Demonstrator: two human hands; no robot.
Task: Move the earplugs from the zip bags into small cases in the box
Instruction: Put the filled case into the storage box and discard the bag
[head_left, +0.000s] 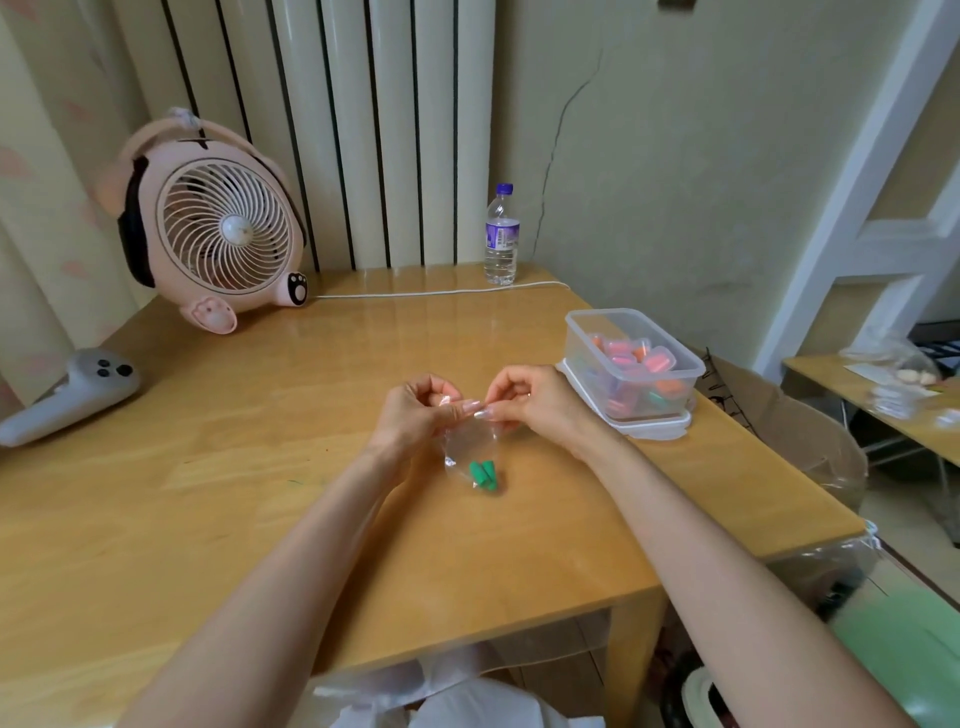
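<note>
Bare bench (291, 395) lies open left of the hands; the box (636, 364) stands close on the right.

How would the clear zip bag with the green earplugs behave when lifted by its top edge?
Likely floppy: the zip bag hangs crumpled from both hands (left hand, right hand). Probably very light, holding only the small green earplugs. These sit at the bottom and would probably shift if it tilts.

On the surface (311, 467), the zip bag (470, 447) lies centre; the box (631, 364) right, apparently atop its lid (654, 428); fan (218, 228) back-left, water bottle (502, 236) behind.
</note>
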